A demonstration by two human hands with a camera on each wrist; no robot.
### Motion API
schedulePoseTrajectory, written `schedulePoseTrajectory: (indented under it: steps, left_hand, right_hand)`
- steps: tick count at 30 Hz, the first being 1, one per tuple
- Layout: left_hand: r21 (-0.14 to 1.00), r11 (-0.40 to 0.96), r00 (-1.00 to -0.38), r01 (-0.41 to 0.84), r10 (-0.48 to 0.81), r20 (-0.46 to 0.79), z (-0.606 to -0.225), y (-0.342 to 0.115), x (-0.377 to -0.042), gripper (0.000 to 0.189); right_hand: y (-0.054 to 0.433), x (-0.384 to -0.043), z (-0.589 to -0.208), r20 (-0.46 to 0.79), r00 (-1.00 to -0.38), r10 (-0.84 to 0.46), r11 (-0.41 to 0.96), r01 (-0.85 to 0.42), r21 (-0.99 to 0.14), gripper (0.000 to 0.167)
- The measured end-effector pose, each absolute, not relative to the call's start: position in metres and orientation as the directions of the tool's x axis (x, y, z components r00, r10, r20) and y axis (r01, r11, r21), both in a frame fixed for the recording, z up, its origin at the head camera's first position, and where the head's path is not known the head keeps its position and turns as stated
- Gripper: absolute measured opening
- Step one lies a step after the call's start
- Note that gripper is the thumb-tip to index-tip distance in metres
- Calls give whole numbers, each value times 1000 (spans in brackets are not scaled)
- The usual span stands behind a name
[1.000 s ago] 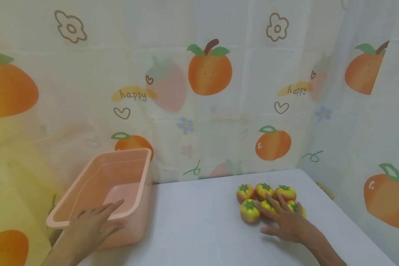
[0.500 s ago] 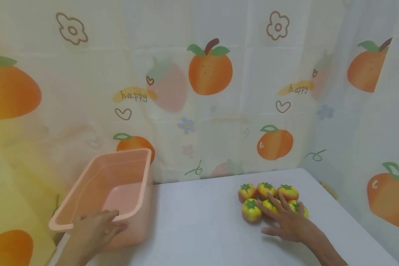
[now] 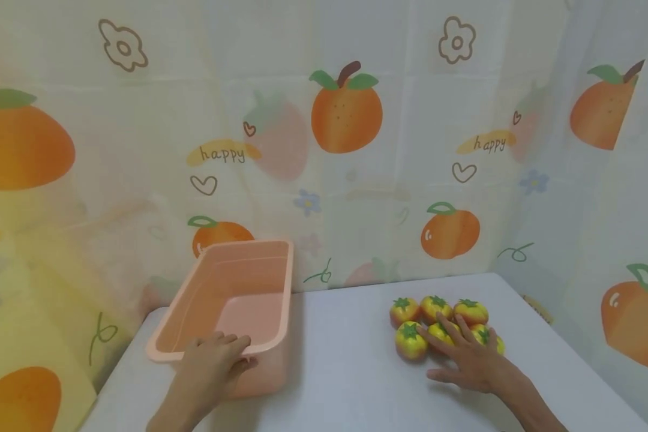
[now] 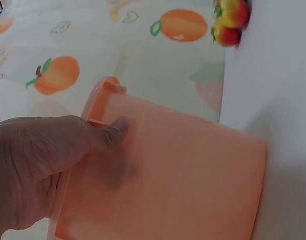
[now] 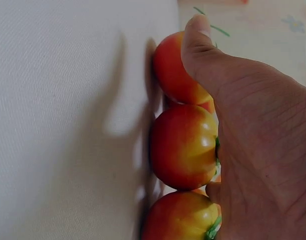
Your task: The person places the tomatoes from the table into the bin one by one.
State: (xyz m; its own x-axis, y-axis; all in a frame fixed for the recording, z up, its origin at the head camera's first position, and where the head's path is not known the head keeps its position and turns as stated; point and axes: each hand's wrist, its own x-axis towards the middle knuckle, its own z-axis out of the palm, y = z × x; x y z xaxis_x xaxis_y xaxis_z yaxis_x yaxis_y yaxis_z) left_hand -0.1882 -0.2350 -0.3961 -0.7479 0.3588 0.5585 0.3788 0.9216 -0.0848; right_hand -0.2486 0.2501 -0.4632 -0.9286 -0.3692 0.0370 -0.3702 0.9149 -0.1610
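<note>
A pink plastic basin (image 3: 288,300) stands at the left of the table in the head view, with nothing inside it. My left hand (image 3: 207,369) grips its near rim; the left wrist view has the thumb (image 4: 120,125) on the outer wall and the other fingers over the inner side. To the right, several yellow-red tomatoes (image 3: 411,341) with green star-shaped tops sit close together in two rows. Over the front row my right hand (image 3: 472,360) lies with spread, straight fingers, thumb off to the left. The right wrist view shows the tomatoes' sides (image 5: 182,147) beneath the palm.
The white table (image 3: 345,360) reaches back to a fruit-print curtain (image 3: 345,198), which also hangs along the right side. A small yellowish object (image 3: 538,309) shows beyond the table's right edge.
My left hand has closed on the near rim and moved the basin to the right, nearer the table's middle. The right hand stays over the tomatoes; the view has shifted slightly.
</note>
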Motion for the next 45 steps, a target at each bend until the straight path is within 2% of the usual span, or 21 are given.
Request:
schedulePoseTrajectory:
  steps: [4, 6, 15, 29, 38, 45]
  left_hand:
    - [-102, 880, -681, 464, 428, 595, -395, -214, -198, 35]
    - [-106, 869, -674, 483, 447, 588, -393, -203, -203, 36]
    - [-51, 854, -723, 518, 470, 506, -388, -165, -213, 32]
    - [-36, 792, -694, 609, 555, 459, -386, -132, -226, 27]
    - [-60, 787, -686, 613, 569, 454, -386, -111, -234, 23]
    - [-69, 787, -678, 613, 569, 465, -388, -105, -238, 22]
  right_hand:
    - [250, -250, -463, 38, -931, -362, 920, -363, -148, 77]
    - [248, -250, -462, 42, -932, -361, 921, -363, -140, 77]
    - [245, -253, -462, -4, -936, -351, 924, -346, -162, 79]
    - [244, -250, -457, -33, -942, -334, 930, -324, -176, 81]
    - [241, -251, -456, -70, -949, -308, 939, -291, -185, 80]
    - [242, -254, -458, -39, -948, -316, 938, -305, -165, 80]
